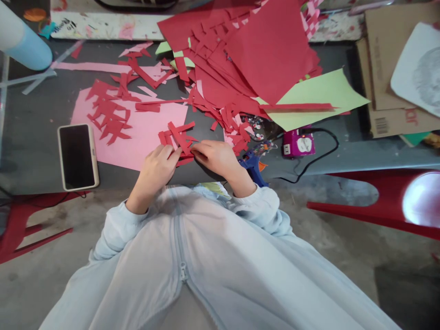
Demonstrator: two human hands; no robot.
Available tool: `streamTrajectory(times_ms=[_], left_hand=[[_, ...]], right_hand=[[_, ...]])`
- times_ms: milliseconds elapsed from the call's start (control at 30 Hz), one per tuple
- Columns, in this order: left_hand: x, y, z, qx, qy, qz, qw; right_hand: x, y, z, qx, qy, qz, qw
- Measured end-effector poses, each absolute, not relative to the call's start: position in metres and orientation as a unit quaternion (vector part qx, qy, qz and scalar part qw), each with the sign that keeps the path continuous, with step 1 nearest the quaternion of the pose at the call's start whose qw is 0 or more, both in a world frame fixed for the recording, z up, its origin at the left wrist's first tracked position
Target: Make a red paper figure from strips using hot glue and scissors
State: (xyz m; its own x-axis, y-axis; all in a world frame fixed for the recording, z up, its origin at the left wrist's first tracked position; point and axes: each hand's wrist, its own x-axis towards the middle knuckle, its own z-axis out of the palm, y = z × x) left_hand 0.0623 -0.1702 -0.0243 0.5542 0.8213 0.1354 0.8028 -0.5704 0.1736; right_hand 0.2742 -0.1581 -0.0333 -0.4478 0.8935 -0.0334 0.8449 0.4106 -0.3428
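Strip of red paper (179, 137) aslant, far end leftward.

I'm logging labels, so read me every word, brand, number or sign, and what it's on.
"JD", probably: red letters on the lower cardboard panel.
Barcode, same panel: nothing legible.
Black handwriting on the white board: unreadable.
White labels on the purple box: too small.
Upper cardboard panel: print too faint.
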Motion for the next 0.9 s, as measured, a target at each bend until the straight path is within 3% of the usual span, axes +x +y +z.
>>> streamTrajectory(times_ms=[233,600,767,900], left_hand=[[0.053,-0.161,-0.035,0.871,0.453,0.169,0.090],[0.058,-0.165,-0.048,0.704,0.503,0.398,0.307],[0.056,-0.155,-0.059,0.732,0.467,0.426,0.254],[0.055,-0.151,-0.060,0.709,0.475,0.420,0.310]], right_hand=[[0.274,-0.158,-0.032,-0.523,-0.836,0.157,0.063],[0.275,-0.160,-0.038,-0.514,-0.845,0.136,0.058],[0.274,-0.160,-0.037,-0.511,-0.848,0.130,0.054],[0.273,-0.160,-0.034,-0.514,-0.846,0.136,0.045]])
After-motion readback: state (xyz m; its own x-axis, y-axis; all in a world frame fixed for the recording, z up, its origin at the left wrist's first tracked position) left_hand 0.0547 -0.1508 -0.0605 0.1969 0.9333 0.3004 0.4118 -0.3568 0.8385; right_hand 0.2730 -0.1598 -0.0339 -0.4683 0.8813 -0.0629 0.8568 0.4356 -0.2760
